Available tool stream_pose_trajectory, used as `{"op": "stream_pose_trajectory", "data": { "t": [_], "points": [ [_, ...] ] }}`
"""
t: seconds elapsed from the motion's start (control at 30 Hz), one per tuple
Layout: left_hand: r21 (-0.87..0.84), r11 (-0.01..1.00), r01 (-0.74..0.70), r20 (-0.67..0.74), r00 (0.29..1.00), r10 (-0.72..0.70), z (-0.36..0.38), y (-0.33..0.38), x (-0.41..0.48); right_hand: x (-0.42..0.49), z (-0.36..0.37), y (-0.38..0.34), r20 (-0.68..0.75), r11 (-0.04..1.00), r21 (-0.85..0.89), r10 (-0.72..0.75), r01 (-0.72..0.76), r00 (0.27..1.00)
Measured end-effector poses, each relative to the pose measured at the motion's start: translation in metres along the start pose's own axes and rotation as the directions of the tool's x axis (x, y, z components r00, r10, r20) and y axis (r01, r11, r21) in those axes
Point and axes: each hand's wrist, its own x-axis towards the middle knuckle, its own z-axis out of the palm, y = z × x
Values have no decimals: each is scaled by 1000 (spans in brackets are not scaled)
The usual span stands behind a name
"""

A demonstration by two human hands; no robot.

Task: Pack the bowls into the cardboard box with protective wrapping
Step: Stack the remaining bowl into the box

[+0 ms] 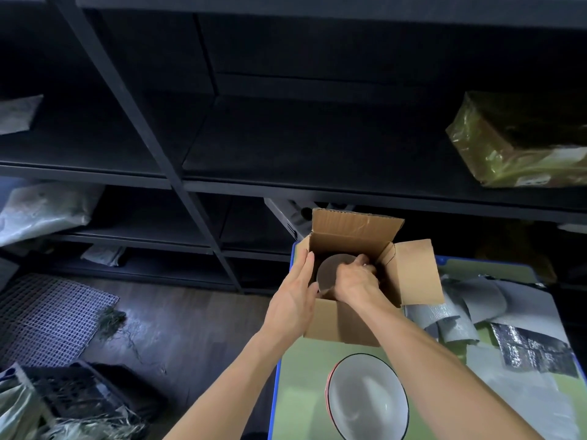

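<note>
You are steadying the open brown cardboard box (343,325) with your left hand (293,300), its fingers lying straight and flat against the left wall. Your right hand (352,281) is reaching inside, fingers curling round a round grey-brown bowl (332,268); whether it is wrapped, I cannot tell. I judge the packing is only beginning: white red-rimmed bowls (368,401) are waiting under your right forearm, and grey foam sheets (476,300) are lying right of that hand.
</note>
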Motion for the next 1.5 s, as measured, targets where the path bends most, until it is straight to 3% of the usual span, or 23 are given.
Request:
{"op": "stream_pose_trajectory", "data": {
  "t": [0.13,0.37,0.53,0.87,1.1,1.3,1.5],
  "points": [
    [55,998,30,15,999,-31,-3,-3,-3,-11,-7,10,-16,997,55,-55,55,998],
    [116,993,-16,53,999,9,-7,-3,-9,-54,-12,58,-203,924,306,-173,230,964],
    [278,931,-238,35,971,238,-1,12,-28,-101,-4,104,-305,779,519,-217,353,927],
    [172,889,-424,-16,901,433,46,70,-57,-136,34,170,-440,694,574,-185,434,878],
    [66,869,-491,177,863,474,112,106,-80,-142,85,235,-334,755,591,-94,286,938],
    [147,911,-385,424,857,293,174,124,-80,-156,138,299,-195,813,577,45,77,980],
    [257,883,-394,547,812,203,235,147,-62,-170,170,354,-95,813,573,185,-98,978]
  ]
}}
